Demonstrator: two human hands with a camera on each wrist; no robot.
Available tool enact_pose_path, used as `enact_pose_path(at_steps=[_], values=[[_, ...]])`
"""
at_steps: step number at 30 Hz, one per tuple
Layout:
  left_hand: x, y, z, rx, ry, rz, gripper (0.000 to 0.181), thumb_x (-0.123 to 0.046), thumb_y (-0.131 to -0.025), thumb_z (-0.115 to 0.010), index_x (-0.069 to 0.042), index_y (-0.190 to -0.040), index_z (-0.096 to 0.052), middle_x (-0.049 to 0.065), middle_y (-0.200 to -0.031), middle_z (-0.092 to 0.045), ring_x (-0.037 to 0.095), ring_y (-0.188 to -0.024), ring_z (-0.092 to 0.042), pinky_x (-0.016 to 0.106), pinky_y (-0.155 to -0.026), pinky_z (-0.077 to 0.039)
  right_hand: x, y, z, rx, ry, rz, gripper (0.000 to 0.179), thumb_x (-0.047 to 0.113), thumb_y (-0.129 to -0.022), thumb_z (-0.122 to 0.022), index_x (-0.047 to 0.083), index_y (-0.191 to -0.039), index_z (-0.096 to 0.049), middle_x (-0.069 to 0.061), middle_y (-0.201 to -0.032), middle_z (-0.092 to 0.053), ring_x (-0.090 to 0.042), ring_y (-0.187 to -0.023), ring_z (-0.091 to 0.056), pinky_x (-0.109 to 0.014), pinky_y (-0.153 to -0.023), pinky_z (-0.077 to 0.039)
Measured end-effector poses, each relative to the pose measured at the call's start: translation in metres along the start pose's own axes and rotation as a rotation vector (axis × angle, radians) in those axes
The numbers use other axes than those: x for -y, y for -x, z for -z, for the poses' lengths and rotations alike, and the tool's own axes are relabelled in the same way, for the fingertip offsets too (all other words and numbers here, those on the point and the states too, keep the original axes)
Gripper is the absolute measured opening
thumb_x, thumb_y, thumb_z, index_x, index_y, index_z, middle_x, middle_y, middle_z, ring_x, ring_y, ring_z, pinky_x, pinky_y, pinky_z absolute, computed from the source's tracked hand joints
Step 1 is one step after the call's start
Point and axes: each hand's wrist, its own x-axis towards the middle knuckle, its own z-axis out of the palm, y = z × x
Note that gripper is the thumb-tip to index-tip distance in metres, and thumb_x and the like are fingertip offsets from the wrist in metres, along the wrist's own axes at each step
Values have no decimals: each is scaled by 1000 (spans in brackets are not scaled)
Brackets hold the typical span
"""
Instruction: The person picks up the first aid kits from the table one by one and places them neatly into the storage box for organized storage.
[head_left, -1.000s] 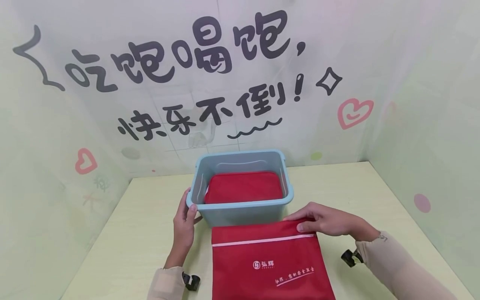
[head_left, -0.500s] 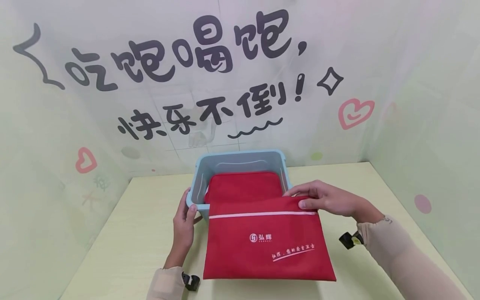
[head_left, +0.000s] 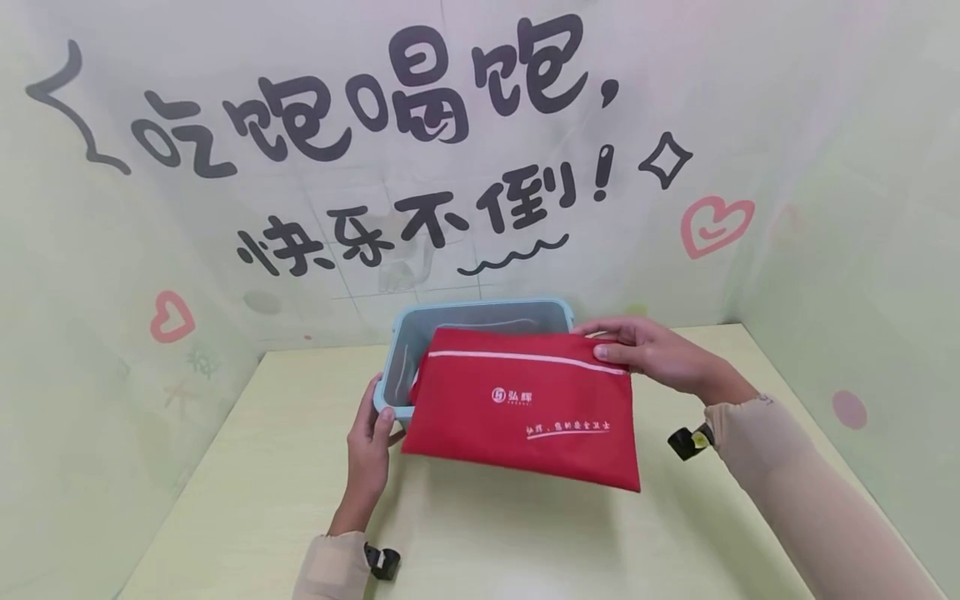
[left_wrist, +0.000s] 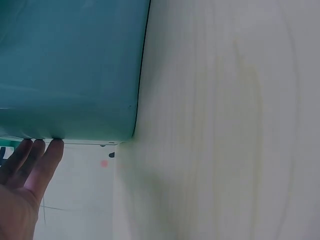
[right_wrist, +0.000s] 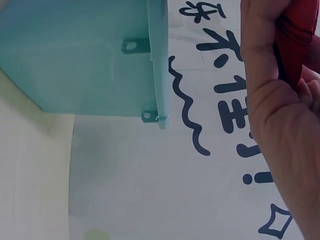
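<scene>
A flat red pouch (head_left: 517,417), with a white stripe and white printing, hangs tilted over the front of a light blue plastic bin (head_left: 397,358). My right hand (head_left: 660,354) pinches its upper right corner, thumb in front and fingers behind. In the right wrist view, the red pouch (right_wrist: 300,25) shows between thumb and fingers, above the level of the bin's rim. My left hand (head_left: 367,458) holds the bin's front left corner, thumb at the rim; in the left wrist view its fingertips (left_wrist: 56,145) press the side wall. Another red item in the bin is mostly hidden.
The bin stands on a pale wooden table (head_left: 247,467), near the back wall (head_left: 337,292) with its large dark lettering. Side walls rise at both edges of the table. A small black wrist mount (head_left: 384,564) sits by each sleeve.
My right hand has raised the red pouch from in front of the bin up over its front rim, tilting it. It now covers most of the red item inside. My left hand has stayed.
</scene>
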Motion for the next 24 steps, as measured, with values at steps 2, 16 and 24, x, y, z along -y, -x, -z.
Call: enact_pose_path(at_steps=[2, 16, 24], values=[[0, 0, 0, 1, -1, 1, 55, -21, -105, -48, -21, -157, -32, 13, -149, -40, 32, -125, -47, 57, -85, -54, 0, -4, 2, -18, 6, -6, 45, 11, -100, -56, 3, -144, -49, -21, -117, -64, -39, -92, -70, -46, -82, -60], [0, -1, 1, -6, 10, 5, 53, -18, -106, -46, -23, -157, -33, 13, -152, -41, 33, -127, -50, 61, -84, -53, 7, -42, 7, -47, -27, -27, 44, 14, -102, -55, 2, -144, -47, -21, -120, -63, -37, -95, -70, -43, -84, -59], [0, -1, 1, -5, 15, 1, 53, -17, -106, -45, -22, -157, -33, 11, -154, -41, 34, -127, -50, 62, -83, -53, 10, -61, 7, -78, -33, -57, 42, 14, -102, -55, 1, -140, -46, -19, -117, -64, -34, -93, -71, -41, -84, -59]])
